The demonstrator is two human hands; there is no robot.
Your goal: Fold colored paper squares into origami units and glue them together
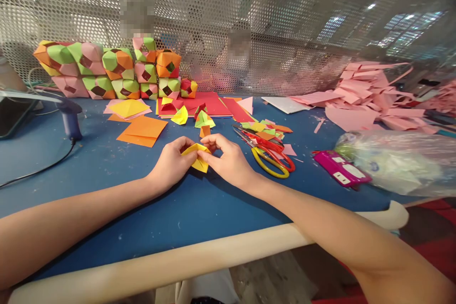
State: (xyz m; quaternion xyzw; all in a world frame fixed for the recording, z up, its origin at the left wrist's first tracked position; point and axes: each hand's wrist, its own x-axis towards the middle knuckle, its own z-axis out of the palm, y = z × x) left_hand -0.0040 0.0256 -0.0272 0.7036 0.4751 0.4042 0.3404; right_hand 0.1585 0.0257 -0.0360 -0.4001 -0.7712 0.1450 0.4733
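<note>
Between my two hands is a small folded piece of yellow paper (200, 164), held just above the blue table. My left hand (174, 160) pinches its left side. My right hand (228, 157) grips the right side, thumb on the near face and fingers at the upper edge. Right beyond the fingers lies a small orange paper piece (204, 131), beside a folded green-and-yellow paper unit (204, 120). Another yellow folded piece (180, 115) rests a little to the left. Scissors with red and yellow handles (273, 159) lie to the right of my right hand.
Folded paper balls (123, 64) are stacked along the perforated metal screen. Orange sheets (144, 130) and red sheets (199, 103) lie farther back. A pile of pink paper strips (370, 90), a plastic bag (399, 161) and a magenta packet (340, 167) occupy the right. A black cable (46, 167) crosses the left.
</note>
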